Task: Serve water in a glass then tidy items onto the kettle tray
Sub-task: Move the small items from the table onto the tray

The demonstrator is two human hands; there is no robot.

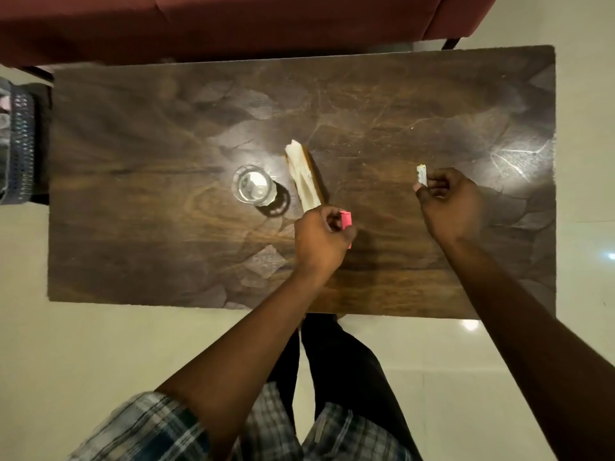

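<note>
our left grip (321, 241) pinches a pink sachet (346, 221), right grip (449, 204) a white sachet (421, 174); both look light and flimsy, so we'd hold their edges.

A home living room: a low wooden coffee table (133, 227) beside a maroon sofa (233, 21) on a tiled floor (100, 344).

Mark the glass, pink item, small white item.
glass (253, 186), head view, middle of its mouth.
pink item (346, 219), head view, exposed end.
small white item (422, 174), head view, exposed end.
</note>
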